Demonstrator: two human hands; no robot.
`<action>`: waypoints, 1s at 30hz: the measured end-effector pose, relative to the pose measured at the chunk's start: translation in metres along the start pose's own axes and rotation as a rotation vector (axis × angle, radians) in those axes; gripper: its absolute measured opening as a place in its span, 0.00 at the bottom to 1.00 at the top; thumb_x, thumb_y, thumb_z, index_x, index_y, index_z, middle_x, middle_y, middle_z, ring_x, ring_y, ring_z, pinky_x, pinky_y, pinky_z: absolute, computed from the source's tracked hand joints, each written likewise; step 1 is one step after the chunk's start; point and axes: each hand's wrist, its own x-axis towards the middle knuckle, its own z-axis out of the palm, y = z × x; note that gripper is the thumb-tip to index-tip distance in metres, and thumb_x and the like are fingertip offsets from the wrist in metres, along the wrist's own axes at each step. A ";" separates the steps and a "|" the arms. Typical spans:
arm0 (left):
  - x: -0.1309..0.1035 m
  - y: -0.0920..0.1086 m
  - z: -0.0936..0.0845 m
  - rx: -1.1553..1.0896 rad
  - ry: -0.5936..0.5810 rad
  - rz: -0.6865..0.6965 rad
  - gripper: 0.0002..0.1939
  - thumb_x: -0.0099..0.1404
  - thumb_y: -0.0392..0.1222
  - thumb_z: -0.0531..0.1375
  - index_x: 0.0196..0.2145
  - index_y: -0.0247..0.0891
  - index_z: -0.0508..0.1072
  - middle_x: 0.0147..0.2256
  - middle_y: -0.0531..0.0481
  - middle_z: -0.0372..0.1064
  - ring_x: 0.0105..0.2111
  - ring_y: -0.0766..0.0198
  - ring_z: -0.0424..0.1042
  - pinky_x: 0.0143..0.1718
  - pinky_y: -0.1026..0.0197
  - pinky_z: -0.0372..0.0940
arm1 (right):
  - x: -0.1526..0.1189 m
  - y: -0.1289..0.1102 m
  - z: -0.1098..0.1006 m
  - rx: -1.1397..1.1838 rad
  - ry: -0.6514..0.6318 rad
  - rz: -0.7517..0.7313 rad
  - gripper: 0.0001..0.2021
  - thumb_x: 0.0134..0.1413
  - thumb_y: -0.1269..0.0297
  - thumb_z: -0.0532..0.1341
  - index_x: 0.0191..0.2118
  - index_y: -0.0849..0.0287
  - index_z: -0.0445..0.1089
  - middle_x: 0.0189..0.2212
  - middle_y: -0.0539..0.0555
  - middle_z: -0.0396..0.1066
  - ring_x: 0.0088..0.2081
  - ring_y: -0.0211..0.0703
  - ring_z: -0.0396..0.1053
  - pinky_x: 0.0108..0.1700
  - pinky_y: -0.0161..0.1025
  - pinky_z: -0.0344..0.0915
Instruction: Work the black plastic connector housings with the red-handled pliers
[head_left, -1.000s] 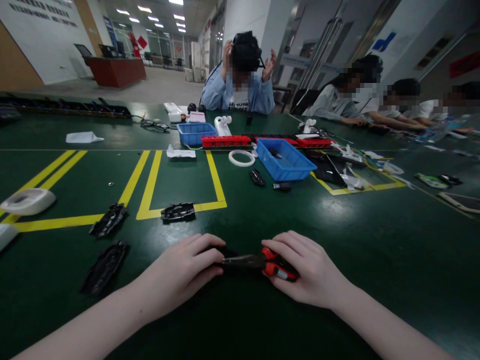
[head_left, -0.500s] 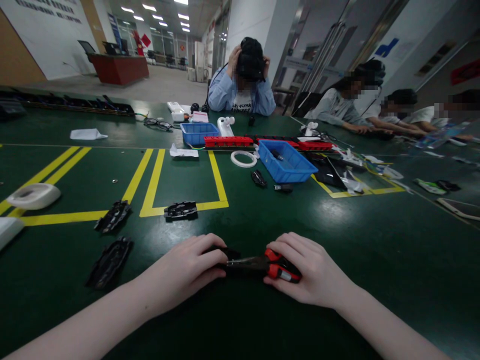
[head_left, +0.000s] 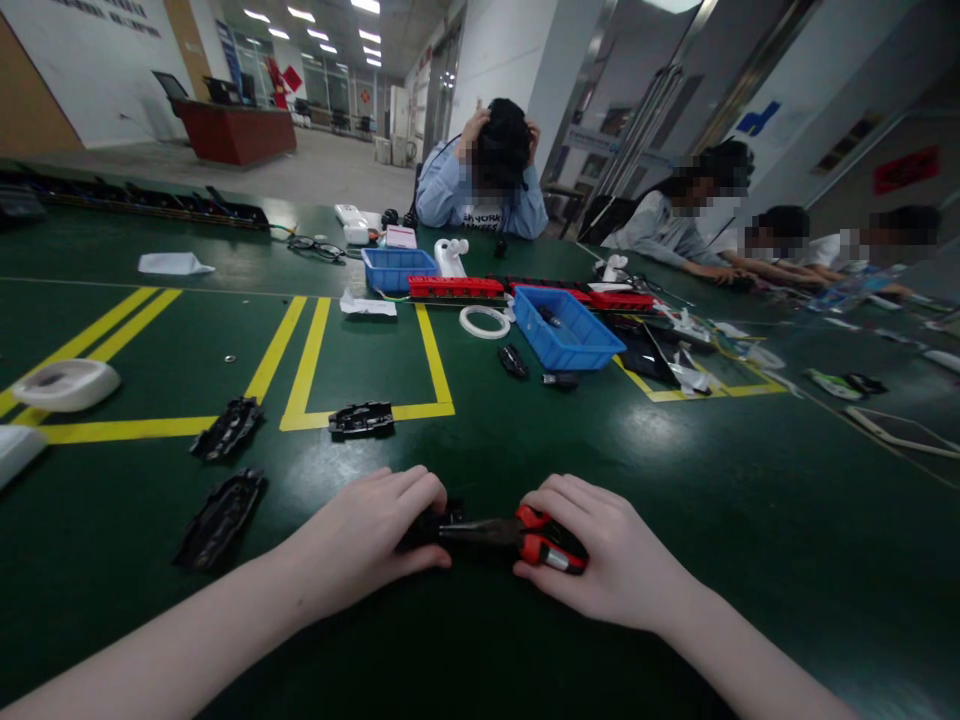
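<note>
My right hand (head_left: 600, 545) is closed around the red and black handles of long-nose pliers (head_left: 536, 535), whose jaws point left. The tips of the jaws reach a small black plastic part (head_left: 452, 512). My left hand (head_left: 382, 525) grips this part between thumb and fingers and covers most of it. Whether the jaws pinch the part or only touch it, I cannot tell. Left of my left hand lie black molded plastic shells, one (head_left: 223, 520) near my forearm, another (head_left: 227, 428) behind it and a third (head_left: 361, 420) on the yellow tape.
Blue bins (head_left: 566, 345) stand mid-table, beside a white tape roll (head_left: 484, 321) and red strips (head_left: 456, 288). Two small black pieces (head_left: 513, 361) lie before the bin. A white oval housing (head_left: 67, 385) sits at left. Across the table a person (head_left: 480, 175) holds their head.
My right hand and the pliers have shifted slightly left. The fingers of my left hand have moved a little, showing more of the black part. The person opposite has lowered their head.
</note>
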 end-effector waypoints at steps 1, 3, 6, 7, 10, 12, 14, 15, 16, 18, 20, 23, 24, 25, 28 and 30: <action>0.000 0.000 0.000 -0.007 -0.003 -0.006 0.16 0.61 0.42 0.67 0.42 0.40 0.64 0.38 0.51 0.71 0.34 0.59 0.71 0.34 0.60 0.63 | -0.001 -0.002 -0.001 0.019 -0.018 0.022 0.15 0.51 0.57 0.66 0.42 0.59 0.69 0.34 0.54 0.71 0.34 0.43 0.69 0.33 0.39 0.66; -0.001 0.001 0.001 -0.013 -0.004 -0.012 0.20 0.61 0.43 0.68 0.46 0.40 0.63 0.39 0.50 0.73 0.36 0.57 0.73 0.36 0.58 0.64 | -0.002 -0.005 -0.004 0.043 -0.047 0.057 0.15 0.50 0.57 0.67 0.42 0.58 0.69 0.35 0.53 0.71 0.34 0.43 0.69 0.33 0.39 0.66; -0.003 -0.001 0.002 0.026 -0.006 0.004 0.33 0.61 0.46 0.68 0.58 0.41 0.58 0.42 0.47 0.75 0.38 0.55 0.75 0.38 0.56 0.65 | -0.003 -0.010 -0.008 0.048 -0.074 0.091 0.16 0.50 0.57 0.68 0.42 0.57 0.69 0.35 0.52 0.71 0.34 0.43 0.69 0.33 0.40 0.66; -0.003 -0.002 0.003 0.043 -0.012 0.019 0.35 0.61 0.48 0.68 0.60 0.41 0.56 0.43 0.46 0.75 0.38 0.54 0.75 0.38 0.56 0.65 | -0.004 -0.011 -0.009 0.045 -0.080 0.101 0.16 0.49 0.57 0.68 0.42 0.57 0.69 0.35 0.52 0.71 0.35 0.43 0.69 0.34 0.40 0.66; -0.002 -0.005 0.003 0.064 -0.045 0.067 0.30 0.63 0.52 0.65 0.58 0.42 0.61 0.45 0.46 0.75 0.40 0.53 0.76 0.39 0.55 0.65 | -0.004 -0.016 -0.012 0.039 -0.095 0.130 0.16 0.49 0.57 0.68 0.42 0.56 0.69 0.35 0.51 0.71 0.35 0.44 0.69 0.34 0.41 0.66; -0.001 -0.006 0.001 0.062 -0.059 0.076 0.25 0.64 0.54 0.64 0.54 0.42 0.65 0.45 0.47 0.75 0.39 0.54 0.76 0.39 0.55 0.66 | -0.004 -0.019 -0.013 0.039 -0.106 0.146 0.16 0.50 0.56 0.68 0.42 0.56 0.69 0.35 0.51 0.71 0.35 0.44 0.69 0.34 0.41 0.67; -0.001 -0.005 0.000 0.065 -0.062 0.072 0.24 0.64 0.55 0.64 0.52 0.41 0.67 0.44 0.48 0.75 0.38 0.54 0.76 0.37 0.55 0.65 | -0.005 -0.022 -0.014 0.035 -0.112 0.160 0.15 0.50 0.56 0.68 0.42 0.56 0.69 0.35 0.51 0.71 0.35 0.44 0.69 0.34 0.42 0.67; -0.001 -0.004 -0.001 0.069 -0.063 0.074 0.24 0.64 0.55 0.64 0.51 0.41 0.68 0.43 0.48 0.75 0.38 0.54 0.76 0.37 0.56 0.65 | -0.005 -0.024 -0.015 0.034 -0.112 0.165 0.15 0.50 0.56 0.68 0.42 0.55 0.69 0.35 0.51 0.71 0.35 0.44 0.69 0.34 0.42 0.67; -0.001 -0.003 -0.002 0.074 -0.067 0.077 0.23 0.64 0.55 0.64 0.50 0.40 0.68 0.42 0.48 0.75 0.37 0.55 0.76 0.36 0.56 0.65 | -0.005 -0.025 -0.016 0.032 -0.110 0.168 0.15 0.50 0.56 0.68 0.42 0.55 0.69 0.35 0.51 0.71 0.35 0.44 0.69 0.34 0.42 0.67; -0.002 -0.001 -0.003 0.082 -0.069 0.091 0.21 0.65 0.56 0.62 0.48 0.39 0.69 0.40 0.48 0.75 0.35 0.55 0.75 0.35 0.57 0.64 | -0.006 -0.029 -0.018 0.025 -0.111 0.169 0.15 0.51 0.56 0.67 0.42 0.55 0.69 0.36 0.51 0.71 0.35 0.44 0.69 0.34 0.42 0.67; -0.002 0.000 -0.003 0.090 -0.063 0.108 0.21 0.66 0.57 0.61 0.46 0.38 0.70 0.38 0.48 0.75 0.34 0.56 0.75 0.34 0.57 0.63 | -0.007 -0.032 -0.021 0.003 -0.117 0.173 0.14 0.52 0.56 0.67 0.42 0.55 0.69 0.36 0.52 0.70 0.35 0.45 0.69 0.34 0.43 0.67; -0.004 0.000 -0.003 0.079 -0.056 0.151 0.21 0.67 0.59 0.59 0.45 0.38 0.70 0.37 0.48 0.75 0.32 0.57 0.75 0.33 0.58 0.62 | -0.012 -0.038 -0.024 -0.027 -0.133 0.191 0.13 0.52 0.57 0.66 0.42 0.56 0.68 0.35 0.52 0.70 0.35 0.46 0.70 0.33 0.43 0.68; -0.004 0.000 -0.003 0.067 -0.059 0.169 0.21 0.67 0.59 0.58 0.45 0.38 0.70 0.37 0.48 0.75 0.32 0.58 0.75 0.33 0.58 0.62 | -0.015 -0.040 -0.023 -0.032 -0.130 0.199 0.13 0.52 0.57 0.66 0.42 0.56 0.68 0.35 0.52 0.70 0.35 0.45 0.70 0.33 0.43 0.68; -0.004 0.000 -0.003 0.053 -0.064 0.189 0.21 0.67 0.59 0.59 0.45 0.39 0.69 0.38 0.49 0.75 0.32 0.58 0.75 0.33 0.58 0.62 | -0.019 -0.043 -0.022 -0.033 -0.122 0.207 0.14 0.52 0.58 0.66 0.42 0.55 0.68 0.36 0.52 0.70 0.35 0.45 0.70 0.33 0.43 0.68; -0.005 0.001 -0.003 0.018 -0.077 0.250 0.20 0.66 0.57 0.60 0.45 0.39 0.69 0.37 0.50 0.75 0.32 0.58 0.75 0.33 0.58 0.62 | -0.035 -0.052 -0.013 -0.028 -0.061 0.238 0.16 0.50 0.60 0.67 0.45 0.55 0.67 0.37 0.53 0.71 0.36 0.46 0.71 0.34 0.43 0.70; -0.005 0.002 -0.002 0.010 -0.079 0.285 0.19 0.65 0.57 0.61 0.44 0.39 0.69 0.35 0.51 0.75 0.32 0.58 0.75 0.33 0.58 0.61 | -0.045 -0.058 -0.006 -0.019 -0.019 0.254 0.16 0.50 0.61 0.67 0.45 0.55 0.67 0.37 0.52 0.71 0.35 0.45 0.71 0.34 0.42 0.70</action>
